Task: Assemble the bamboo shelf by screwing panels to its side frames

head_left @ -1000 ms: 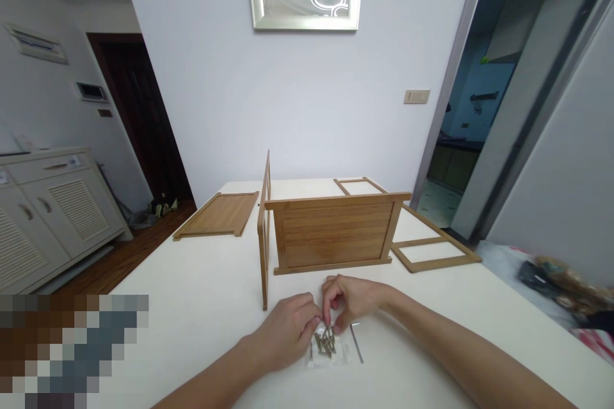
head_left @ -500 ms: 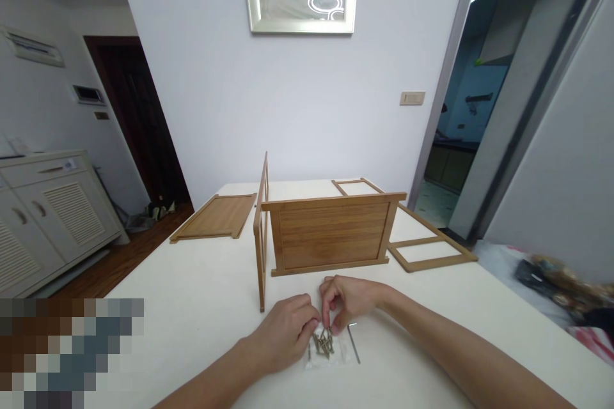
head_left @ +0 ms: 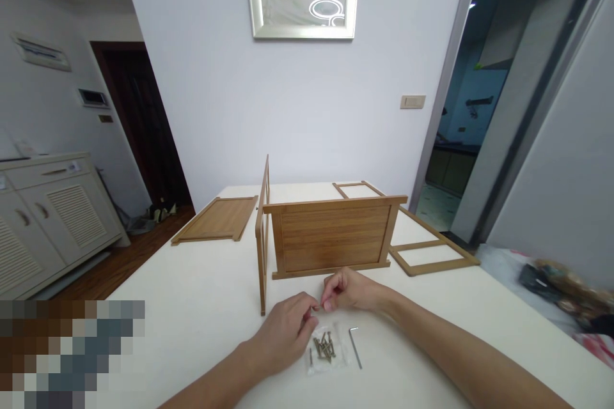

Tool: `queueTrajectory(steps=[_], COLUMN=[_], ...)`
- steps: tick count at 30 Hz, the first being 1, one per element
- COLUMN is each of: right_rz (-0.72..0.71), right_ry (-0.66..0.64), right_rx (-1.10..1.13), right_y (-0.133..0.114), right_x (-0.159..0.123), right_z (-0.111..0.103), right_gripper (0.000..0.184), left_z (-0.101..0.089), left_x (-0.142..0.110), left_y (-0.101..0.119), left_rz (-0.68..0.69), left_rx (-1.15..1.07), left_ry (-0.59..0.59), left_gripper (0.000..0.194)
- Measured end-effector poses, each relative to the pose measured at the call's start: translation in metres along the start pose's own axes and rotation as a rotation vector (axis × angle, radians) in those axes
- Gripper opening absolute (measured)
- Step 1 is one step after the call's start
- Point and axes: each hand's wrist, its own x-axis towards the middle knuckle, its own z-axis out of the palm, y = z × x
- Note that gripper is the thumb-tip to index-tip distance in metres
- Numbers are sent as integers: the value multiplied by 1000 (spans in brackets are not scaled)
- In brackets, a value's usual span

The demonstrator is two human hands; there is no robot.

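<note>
We hold our two hands close together over the white table (head_left: 192, 313), just beyond a clear plastic bag (head_left: 341, 356) with a small pile of metal screws (head_left: 325, 346) on it. Our right hand (head_left: 354, 291) pinches a small piece (head_left: 318, 308) between thumb and forefinger, at the gap between our hands; it is too small for us to say what it is. Our left hand (head_left: 288, 330) is curled, its fingertips right by the other end of that piece, and we cannot tell whether they grip it. Just right of the bag lies an L-shaped hex key (head_left: 355, 350), its short arm at the far end. Beyond our hands a wooden panel (head_left: 336, 236) stands on its long edge, its face toward us, and at its left end an open wooden frame (head_left: 262, 268) stands upright, seen nearly edge-on. Farther left, a second panel (head_left: 218, 218) lies flat on the table. On the right, a flat frame (head_left: 439, 266) with a crossbar lies partly behind the standing panel, and another frame part (head_left: 357, 185) shows near the far edge. Past the table we see a pale wall (head_left: 307, 108) with a silver-framed picture or mirror (head_left: 304, 32) and a switch plate (head_left: 412, 102), a louvered cabinet (head_left: 71, 211) to the left and an open doorway (head_left: 446, 160) to the right.
</note>
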Motion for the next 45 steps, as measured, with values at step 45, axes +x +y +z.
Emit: queueTrajectory(steps=[45], right_rz=[-72], right_ry=[394], right_rx=[-5], right_y=[10], right_x=[10], right_z=[33], right_gripper=[39], left_z=[8], left_x=[9], left_y=[-15], left_rz=[-292], left_rx=[-193], left_ry=[224], left_gripper=[12])
